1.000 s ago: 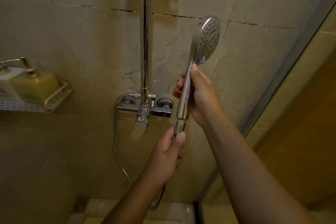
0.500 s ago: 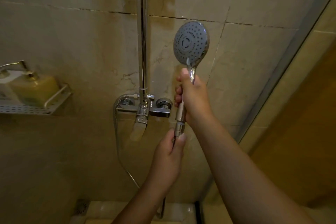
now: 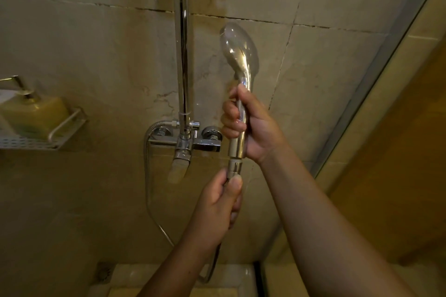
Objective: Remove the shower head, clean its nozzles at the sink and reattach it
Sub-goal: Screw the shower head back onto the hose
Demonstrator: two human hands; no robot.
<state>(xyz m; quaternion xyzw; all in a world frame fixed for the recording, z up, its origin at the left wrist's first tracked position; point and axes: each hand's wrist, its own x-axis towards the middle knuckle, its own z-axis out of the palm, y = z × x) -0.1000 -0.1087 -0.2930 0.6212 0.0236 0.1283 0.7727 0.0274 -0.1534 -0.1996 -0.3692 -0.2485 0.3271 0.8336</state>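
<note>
A chrome hand shower head (image 3: 239,53) stands upright in front of the tiled wall, its shiny back turned toward me and its nozzles hidden. My right hand (image 3: 253,125) grips its handle. Just below, my left hand (image 3: 219,202) pinches the hose nut (image 3: 234,169) at the handle's foot, thumb on the front. The metal hose (image 3: 147,176) loops from under my left hand down and back up to the mixer tap (image 3: 185,142).
A chrome riser pipe (image 3: 182,43) runs up the wall above the tap. At the left, a white wall shelf (image 3: 60,128) carries a soap dispenser bottle (image 3: 33,116). A glass partition frame (image 3: 376,75) slants along the right. The shower tray's floor drain (image 3: 103,272) lies below.
The shower head has been turned about its handle: its nozzle face pointed at me half a second ago, now the back shows. Both hands keep their holds.
</note>
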